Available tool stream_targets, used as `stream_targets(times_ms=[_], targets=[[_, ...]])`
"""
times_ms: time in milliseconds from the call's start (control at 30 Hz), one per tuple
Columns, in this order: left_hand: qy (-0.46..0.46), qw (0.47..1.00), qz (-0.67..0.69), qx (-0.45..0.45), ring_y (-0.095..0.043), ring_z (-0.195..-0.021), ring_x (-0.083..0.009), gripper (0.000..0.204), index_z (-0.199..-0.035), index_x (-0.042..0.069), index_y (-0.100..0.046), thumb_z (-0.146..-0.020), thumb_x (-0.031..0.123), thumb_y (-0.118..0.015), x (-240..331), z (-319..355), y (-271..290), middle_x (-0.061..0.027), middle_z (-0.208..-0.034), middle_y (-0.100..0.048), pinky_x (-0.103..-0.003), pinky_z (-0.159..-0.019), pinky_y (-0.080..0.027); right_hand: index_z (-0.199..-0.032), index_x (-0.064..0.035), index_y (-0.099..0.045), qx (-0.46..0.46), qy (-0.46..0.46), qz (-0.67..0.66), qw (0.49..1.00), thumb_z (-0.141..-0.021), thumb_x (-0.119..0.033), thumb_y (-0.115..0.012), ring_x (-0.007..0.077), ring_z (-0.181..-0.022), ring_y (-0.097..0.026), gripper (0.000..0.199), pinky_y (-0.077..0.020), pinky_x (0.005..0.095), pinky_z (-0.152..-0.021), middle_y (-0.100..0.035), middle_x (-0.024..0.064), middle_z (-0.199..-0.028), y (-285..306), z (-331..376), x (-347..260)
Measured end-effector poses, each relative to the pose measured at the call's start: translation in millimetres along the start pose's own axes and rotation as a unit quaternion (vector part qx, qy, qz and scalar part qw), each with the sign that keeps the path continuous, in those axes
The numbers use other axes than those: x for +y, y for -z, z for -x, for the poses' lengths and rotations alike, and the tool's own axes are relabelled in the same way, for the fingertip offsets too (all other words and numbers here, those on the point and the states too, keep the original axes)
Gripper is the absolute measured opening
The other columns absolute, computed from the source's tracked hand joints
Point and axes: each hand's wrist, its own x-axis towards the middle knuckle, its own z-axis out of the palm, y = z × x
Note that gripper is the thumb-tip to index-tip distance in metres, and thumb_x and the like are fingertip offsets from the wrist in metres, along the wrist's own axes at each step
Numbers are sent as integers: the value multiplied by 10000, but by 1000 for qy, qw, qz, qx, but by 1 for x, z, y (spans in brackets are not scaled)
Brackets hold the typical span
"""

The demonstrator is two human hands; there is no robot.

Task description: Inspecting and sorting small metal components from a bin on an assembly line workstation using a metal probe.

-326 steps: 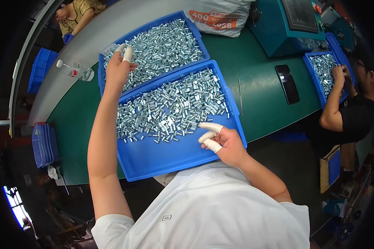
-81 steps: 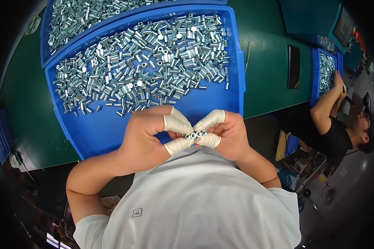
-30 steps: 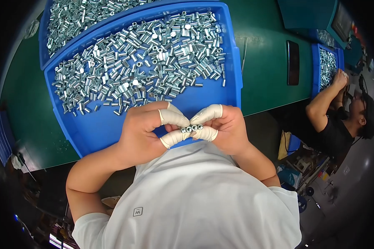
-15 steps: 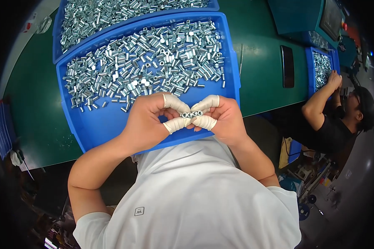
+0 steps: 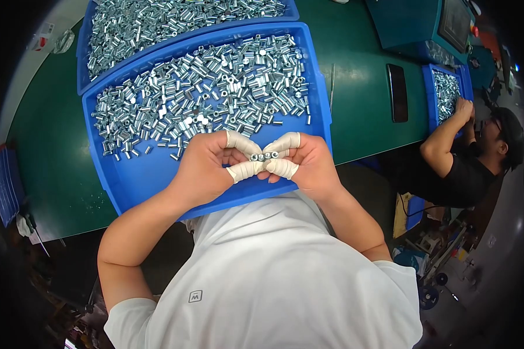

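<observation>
Between my two hands is a short row of several small shiny metal sleeves point(image 5: 264, 157), side by side with their round ends facing up. My left hand point(image 5: 205, 168) pinches the left end of the row between thumb and forefinger. The right end is pinched the same way by my right hand point(image 5: 313, 166). White tape or finger covers point(image 5: 244, 170) wrap the thumbs and forefingers. Both hands are over the near part of a blue tray point(image 5: 148, 180). A loose heap of matching sleeves point(image 5: 204, 87) fills its far part. The fingers hide the sleeves' lower parts.
Behind stands a second blue tray point(image 5: 82, 64) full of sleeves, on a green table point(image 5: 46, 151). To the right lie a thin rod point(image 5: 332, 87) and a black phone point(image 5: 397, 93). Further right, a co-worker point(image 5: 471, 151) reaches into a smaller blue tray point(image 5: 434, 99) beside a green machine point(image 5: 410, 26).
The view has shifted slightly. Both hands keep their pinch on the row of sleeves, whose ends look slightly turned. At right, the co-worker's hands have moved a little at the small tray.
</observation>
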Motion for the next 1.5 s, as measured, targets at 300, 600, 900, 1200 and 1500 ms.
stream_targets(times_ms=[300,600,900,1200,1500], targets=[[-53,989,-135,22,-674,-874,-122,222,-1062,-2,-693,-857,-16,-776,5,3,-1,-71,-995,-712,-268,-778,-561,-1085,43,-668,-11,33,1,999,-917,-4,-720,185,-853,-736,182,-604,284,-710,-738,142,-961,1,-1,4],[-222,880,-413,-73,-664,-677,-246,534,-1254,142,-716,-764,-70,-736,16,-1,3,-78,-782,-666,-344,-589,-530,-994,30,-673,-23,-17,51,998,-866,36,-752,179,-837,-734,150,-592,283,-694,-735,116,-907,1,-5,0],[-185,825,-519,-124,-664,-712,-277,603,-1237,161,-732,-713,-132,-675,15,-4,11,-96,-817,-661,-365,-616,-534,-1068,24,-684,-61,-5,96,993,-830,55,-779,151,-943,-710,258,-587,288,-828,-728,107,-1029,1,-14,7],[-66,973,-220,7,-705,-758,-159,149,-1053,6,-742,-926,-29,-671,28,-14,14,-95,-887,-725,-274,-671,-586,-1222,44,-636,-71,31,-1,997,-862,38,-749,153,-960,-706,376,-565,279,-877,-734,108,-1005,12,-10,2],[-163,888,-312,295,-691,-819,-131,262,-1213,5,-697,-954,33,-668,108,-74,83,-89,-981,-738,-247,-760,-555,-1151,30,-681,2,27,24,999,-943,-17,-674,176,-929,-713,214,-575,297,-808,-739,122,-1013,8,-6,-2]])
